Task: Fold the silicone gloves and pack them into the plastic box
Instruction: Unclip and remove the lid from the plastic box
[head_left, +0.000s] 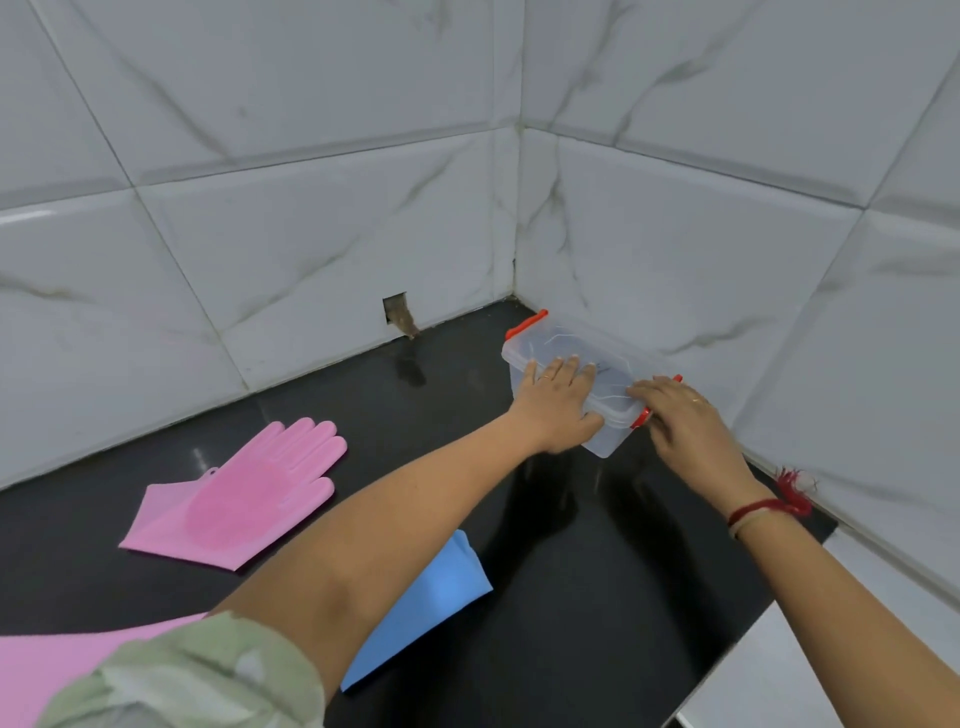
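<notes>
A clear plastic box (566, 343) with its lid on and red latches stands in the far right corner of the black counter. My left hand (558, 405) lies flat on the lid, thumb down the near side. My right hand (685, 421) grips the box's right end at a red latch (640, 417). A pink silicone glove (244, 499) lies flat and unfolded at the left. A blue glove (431, 608) lies under my left forearm, partly hidden. Another pink glove (47, 660) shows at the bottom left edge.
White marble-look tiled walls (311, 208) close the counter at the back and right, meeting in a corner behind the box. A small hole in the tile (397, 312) sits at the wall's base. The black counter (597, 597) ends at a white ledge (810, 670) at the lower right.
</notes>
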